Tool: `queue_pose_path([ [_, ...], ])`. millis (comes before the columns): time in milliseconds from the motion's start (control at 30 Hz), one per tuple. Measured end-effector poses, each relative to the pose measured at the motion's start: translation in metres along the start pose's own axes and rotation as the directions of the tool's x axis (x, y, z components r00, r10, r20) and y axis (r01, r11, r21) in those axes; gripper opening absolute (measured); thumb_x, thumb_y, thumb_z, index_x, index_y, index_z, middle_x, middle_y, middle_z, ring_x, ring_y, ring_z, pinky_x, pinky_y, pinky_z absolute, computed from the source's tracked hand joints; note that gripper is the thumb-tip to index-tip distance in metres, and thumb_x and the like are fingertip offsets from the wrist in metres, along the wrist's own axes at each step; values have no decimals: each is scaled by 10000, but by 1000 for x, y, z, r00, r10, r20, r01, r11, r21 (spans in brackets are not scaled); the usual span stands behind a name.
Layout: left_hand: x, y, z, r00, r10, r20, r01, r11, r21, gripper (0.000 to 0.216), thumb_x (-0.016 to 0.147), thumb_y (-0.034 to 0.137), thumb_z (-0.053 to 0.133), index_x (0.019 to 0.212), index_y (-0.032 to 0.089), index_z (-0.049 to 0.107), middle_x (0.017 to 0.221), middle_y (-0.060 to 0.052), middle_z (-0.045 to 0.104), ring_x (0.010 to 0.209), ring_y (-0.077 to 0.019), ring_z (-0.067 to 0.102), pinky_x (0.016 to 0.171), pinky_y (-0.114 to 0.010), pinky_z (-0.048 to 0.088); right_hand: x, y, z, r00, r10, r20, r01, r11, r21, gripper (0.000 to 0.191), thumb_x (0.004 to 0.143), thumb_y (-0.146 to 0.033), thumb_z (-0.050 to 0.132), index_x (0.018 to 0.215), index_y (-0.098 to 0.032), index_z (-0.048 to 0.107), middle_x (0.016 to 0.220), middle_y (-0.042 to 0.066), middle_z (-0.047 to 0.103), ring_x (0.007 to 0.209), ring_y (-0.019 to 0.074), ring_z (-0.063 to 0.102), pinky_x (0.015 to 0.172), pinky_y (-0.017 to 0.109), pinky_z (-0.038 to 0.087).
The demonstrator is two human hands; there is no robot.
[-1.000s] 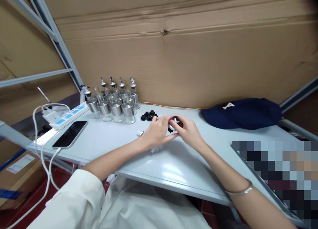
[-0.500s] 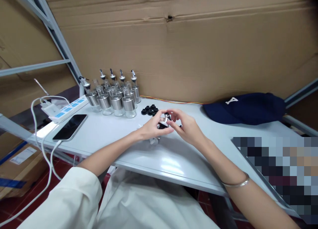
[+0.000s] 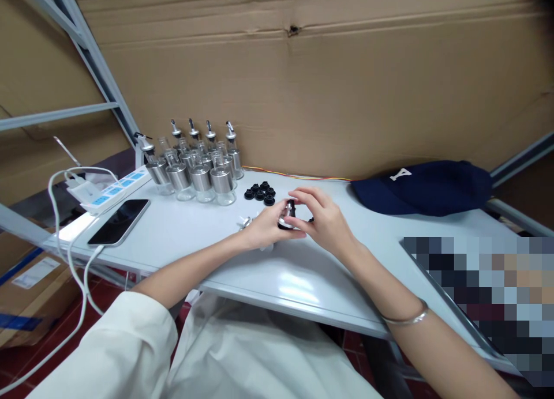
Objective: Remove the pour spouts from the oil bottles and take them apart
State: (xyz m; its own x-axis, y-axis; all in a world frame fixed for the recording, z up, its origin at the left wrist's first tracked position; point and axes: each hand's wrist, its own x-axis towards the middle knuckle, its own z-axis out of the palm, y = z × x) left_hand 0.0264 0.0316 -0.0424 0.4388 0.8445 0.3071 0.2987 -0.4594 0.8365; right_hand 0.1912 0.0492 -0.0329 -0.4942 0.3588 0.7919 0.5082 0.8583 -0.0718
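Over the middle of the grey table (image 3: 182, 237), my left hand (image 3: 264, 227) and my right hand (image 3: 326, 220) meet around a small silver and black pourer cap (image 3: 287, 215). Both hands pinch it from either side, fingers curled. A small white part (image 3: 243, 221) lies on the table just left of my left hand. Several loose black stoppers (image 3: 260, 193) sit just beyond the hands. Behind them stands a cluster of several glass bottles with steel collars and spouts (image 3: 197, 168).
A dark phone (image 3: 119, 221) lies at the left beside a white power strip (image 3: 108, 194) with a charger and cables. A navy cap (image 3: 426, 187) rests at the back right. Cardboard (image 3: 303, 87) lines the wall behind. A pixelated area covers the right front.
The hands lifted the cap a little off the table, then brought it back down and closed in tighter around it. The view shifted slightly.
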Motion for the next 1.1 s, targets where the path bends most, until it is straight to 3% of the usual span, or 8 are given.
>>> queue_pose_path([
  [67, 0, 3, -2, 999, 31, 32, -31, 999, 15, 266, 744, 343, 644, 886, 136, 554, 848, -33, 608, 744, -140, 551, 670, -252, 426, 0, 0, 0, 1000, -20, 23, 21, 998, -67, 316, 890, -462, 483, 1038, -196, 567, 1017, 132, 634, 904, 238, 599, 741, 363, 440],
  [167, -1, 6, -8, 995, 76, 66, -81, 994, 68, 228, 767, 357, 599, 743, 142, 526, 724, 0, 571, 672, -117, 515, 638, -239, 396, 0, -1, 0, 996, -67, 54, 73, 989, -131, 342, 920, -473, 405, 934, -181, 583, 922, 121, 658, 830, 224, 594, 714, 350, 390],
  [333, -1, 9, -10, 990, 92, 102, -102, 990, 94, 241, 765, 356, 578, 690, 158, 462, 654, 30, 503, 605, -92, 445, 591, -225, 358, 1, -3, -2, 993, -114, 26, 117, 979, -170, 450, 922, -522, 332, 1099, -158, 530, 982, 138, 654, 892, 235, 577, 744, 345, 367],
  [500, -5, 14, -5, 991, 18, 135, -29, 996, 79, 279, 762, 358, 559, 638, 169, 395, 606, 52, 385, 571, -79, 359, 538, -221, 300, 2, -3, -4, 990, -119, 80, 134, 967, -215, 531, 929, -551, 192, 968, -181, 571, 819, 93, 640, 754, 214, 547, 730, 350, 334],
  [667, -6, 19, -3, 986, -24, 168, 12, 997, 75, 223, 776, 337, 558, 680, 160, 462, 639, 40, 441, 577, -84, 395, 549, -224, 332, 1, -4, -4, 992, -110, 62, 120, 970, -209, 509, 947, -516, 206, 858, -192, 588, 732, 78, 615, 677, 204, 498, 723, 362, 326],
  [867, -4, 9, -4, 922, 137, 363, -254, 919, 300, 135, 828, 261, 563, 744, 167, 515, 753, -10, 576, 696, -126, 532, 693, -241, 400, 0, -11, -3, 989, 105, -105, -96, 992, 85, 502, 985, -362, 152, 681, -215, 524, 598, 42, 587, 567, 164, 508, 706, 353, 373],
  [967, -3, 5, -8, 936, 164, 311, -284, 874, 395, 170, 841, 324, 574, 825, 162, 524, 793, -27, 606, 720, -139, 555, 701, -241, 403, 4, -7, -5, 952, 269, -144, -249, 958, 142, 407, 958, -416, 291, 692, -218, 527, 626, 41, 594, 591, 170, 526, 662, 327, 382],
  [1100, 0, 2, -18, 941, 213, 264, -336, 693, 638, 185, 880, 331, 512, 850, 148, 523, 824, -52, 627, 727, -160, 556, 762, -289, 388, 3, 21, -7, 850, 515, -111, -506, 856, 105, 337, 889, -451, 416, 694, -212, 554, 677, 48, 607, 603, 175, 519, 613, 309, 382],
])
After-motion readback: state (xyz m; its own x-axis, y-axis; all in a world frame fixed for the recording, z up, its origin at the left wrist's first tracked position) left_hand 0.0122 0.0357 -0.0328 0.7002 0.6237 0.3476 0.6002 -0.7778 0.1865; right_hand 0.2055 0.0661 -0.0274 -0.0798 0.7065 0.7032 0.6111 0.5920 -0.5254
